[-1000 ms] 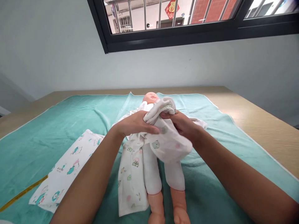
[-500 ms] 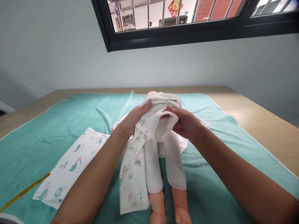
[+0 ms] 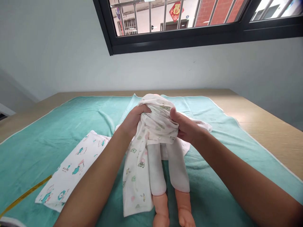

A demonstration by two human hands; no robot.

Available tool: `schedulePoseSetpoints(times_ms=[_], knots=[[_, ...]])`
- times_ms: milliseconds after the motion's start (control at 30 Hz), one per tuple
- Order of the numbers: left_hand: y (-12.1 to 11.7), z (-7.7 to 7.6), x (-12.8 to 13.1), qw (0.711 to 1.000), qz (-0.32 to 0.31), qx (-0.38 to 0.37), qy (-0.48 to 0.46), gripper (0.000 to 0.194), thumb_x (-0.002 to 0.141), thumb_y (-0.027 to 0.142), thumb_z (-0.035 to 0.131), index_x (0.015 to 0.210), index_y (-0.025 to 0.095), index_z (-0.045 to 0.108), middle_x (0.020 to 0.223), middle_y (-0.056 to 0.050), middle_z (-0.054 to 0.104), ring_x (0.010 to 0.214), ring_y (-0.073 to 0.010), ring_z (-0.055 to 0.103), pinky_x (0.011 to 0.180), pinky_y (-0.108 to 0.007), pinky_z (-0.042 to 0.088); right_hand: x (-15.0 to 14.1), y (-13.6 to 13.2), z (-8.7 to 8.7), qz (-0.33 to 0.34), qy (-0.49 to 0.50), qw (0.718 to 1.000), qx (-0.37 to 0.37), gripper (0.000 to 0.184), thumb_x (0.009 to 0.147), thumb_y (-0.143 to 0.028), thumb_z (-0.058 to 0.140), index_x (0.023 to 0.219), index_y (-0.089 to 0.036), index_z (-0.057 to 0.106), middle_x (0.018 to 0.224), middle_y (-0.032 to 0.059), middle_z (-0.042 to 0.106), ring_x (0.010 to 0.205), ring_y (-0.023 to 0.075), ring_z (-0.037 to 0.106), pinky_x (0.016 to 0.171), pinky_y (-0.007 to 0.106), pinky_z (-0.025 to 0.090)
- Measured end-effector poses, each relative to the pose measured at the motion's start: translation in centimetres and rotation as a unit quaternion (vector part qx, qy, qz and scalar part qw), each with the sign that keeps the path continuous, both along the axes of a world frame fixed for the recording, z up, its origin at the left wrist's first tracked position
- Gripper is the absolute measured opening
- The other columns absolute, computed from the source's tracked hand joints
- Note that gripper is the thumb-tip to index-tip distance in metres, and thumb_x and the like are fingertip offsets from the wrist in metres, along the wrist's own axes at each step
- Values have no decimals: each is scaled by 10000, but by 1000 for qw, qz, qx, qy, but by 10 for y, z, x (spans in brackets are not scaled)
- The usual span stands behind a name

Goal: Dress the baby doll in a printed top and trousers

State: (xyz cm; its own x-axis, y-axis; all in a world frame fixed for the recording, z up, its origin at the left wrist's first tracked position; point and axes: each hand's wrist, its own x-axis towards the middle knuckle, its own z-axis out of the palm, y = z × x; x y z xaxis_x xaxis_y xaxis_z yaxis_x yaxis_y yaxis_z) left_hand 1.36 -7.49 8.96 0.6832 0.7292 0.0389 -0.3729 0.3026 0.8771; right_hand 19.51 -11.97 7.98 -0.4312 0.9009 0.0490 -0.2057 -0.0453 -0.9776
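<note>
A baby doll (image 3: 175, 176) lies on its back on a teal towel (image 3: 71, 126), feet toward me, in white leggings. Its head and chest are hidden behind a bunched white printed garment (image 3: 158, 121). My left hand (image 3: 132, 121) grips the garment's left side, fingers curled over the top. My right hand (image 3: 186, 126) pinches its right side. One loose part of the garment hangs down beside the doll's left leg, reaching the towel.
A folded white cloth with teal animal print (image 3: 71, 170) lies on the towel at the left. A yellow tape strip (image 3: 23, 195) runs near the lower left. The wooden table (image 3: 265, 126) shows at the right, with a wall and barred window (image 3: 180, 15) behind.
Both hands have lifted the gathered garment higher and farther toward the doll's head, which it now covers. The cloth is more bunched between my hands.
</note>
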Motion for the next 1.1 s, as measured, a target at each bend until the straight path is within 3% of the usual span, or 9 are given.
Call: schedulePoseSetpoints(times_ms=[100,333,433,533,633,733,867,967,1100], knots=[[1,-4,1,998,-24,-58,-29,325,719,228,583,1003,104,683,822,-79,717,768,-260,694,779,-391,536,4,4,1,35,0,999,-2,489,677,-381,841,1097,-202,665,937,51,698,879,219,662,781,335,558],[-4,-6,3,997,-45,-8,-67,157,742,223,589,747,110,698,725,-58,660,640,-180,634,660,-302,515,2,4,1,-154,-43,987,4,216,756,-353,727,877,-176,709,847,39,686,791,184,622,650,262,484],[-7,-6,5,996,-64,16,-52,193,702,255,630,559,125,625,674,-67,625,641,-174,620,676,-302,516,-2,2,3,-203,-17,979,29,201,735,-319,714,870,-171,696,818,36,681,809,202,621,697,291,483],[-14,-1,8,997,-27,16,-70,290,683,245,663,467,172,484,487,7,465,501,-110,510,683,-295,510,-5,-2,10,-243,42,969,23,203,678,-261,732,853,-183,668,786,15,651,745,186,597,674,301,477],[-22,8,10,998,19,22,-57,411,684,204,676,453,195,336,392,75,225,379,-52,274,564,-264,449,-9,-11,22,-189,134,973,15,118,705,-236,696,700,-186,588,689,-9,556,669,146,542,658,288,471],[-24,15,9,997,58,49,-15,431,697,178,672,498,197,290,424,90,163,383,-37,172,448,-231,311,-10,-22,29,-98,193,976,25,283,769,-248,634,563,-197,446,560,-38,380,536,106,418,641,286,463],[-21,14,10,995,53,80,31,469,716,204,688,532,200,257,456,97,147,402,-28,152,428,-214,219,-7,-24,25,21,143,989,37,502,815,-350,628,484,-213,277,465,-65,214,440,83,210,518,271,377],[-19,12,10,991,25,115,65,473,699,225,724,532,199,282,457,97,170,419,-31,191,440,-218,223,-2,-19,22,61,76,994,41,541,834,-424,643,474,-215,299,438,-70,235,433,77,197,509,271,357],[-27,19,9,971,48,185,145,332,681,254,778,605,187,462,497,82,287,450,-47,281,440,-218,256,8,-16,26,20,59,995,75,331,798,-370,700,586,-201,511,492,-62,352,476,96,328,564,279,417]])
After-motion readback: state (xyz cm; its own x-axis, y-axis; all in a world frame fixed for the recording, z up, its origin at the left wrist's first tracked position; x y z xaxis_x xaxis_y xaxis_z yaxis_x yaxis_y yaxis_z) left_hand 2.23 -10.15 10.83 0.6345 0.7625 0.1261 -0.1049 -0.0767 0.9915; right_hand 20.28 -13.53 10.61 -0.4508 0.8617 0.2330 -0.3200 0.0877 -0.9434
